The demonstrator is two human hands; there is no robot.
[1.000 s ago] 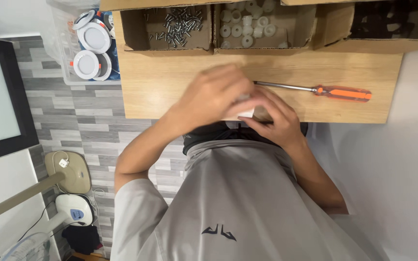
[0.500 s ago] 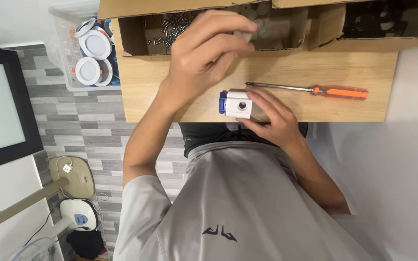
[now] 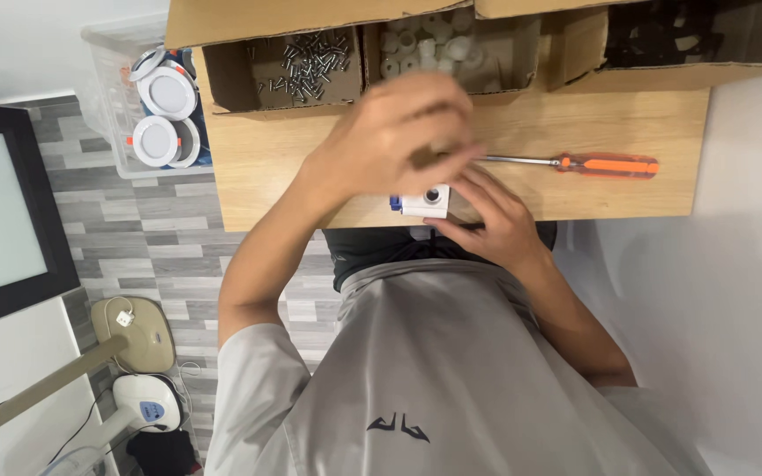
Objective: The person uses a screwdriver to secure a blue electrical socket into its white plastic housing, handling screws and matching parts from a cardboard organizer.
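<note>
My right hand (image 3: 491, 220) grips a small white block-shaped part (image 3: 425, 202) with a round hole and a blue end, at the near edge of the wooden table (image 3: 284, 176). Just above the part hovers my left hand (image 3: 399, 132), blurred, with its fingers curled. Whether it holds anything is hidden by the blur. An orange-handled screwdriver (image 3: 610, 165) lies on the table to the right of both hands, its shaft pointing towards them.
Cardboard boxes line the table's far side: one with metal screws (image 3: 306, 66), one with white round parts (image 3: 451, 44), one with black parts (image 3: 663, 35). A clear bin of round white lamps (image 3: 165, 115) stands at the left. A dark screen (image 3: 2, 211) is further left.
My left hand reached up into the box of white round parts, then came back down over the white part. The right hand has stayed on the part at the table's edge.
</note>
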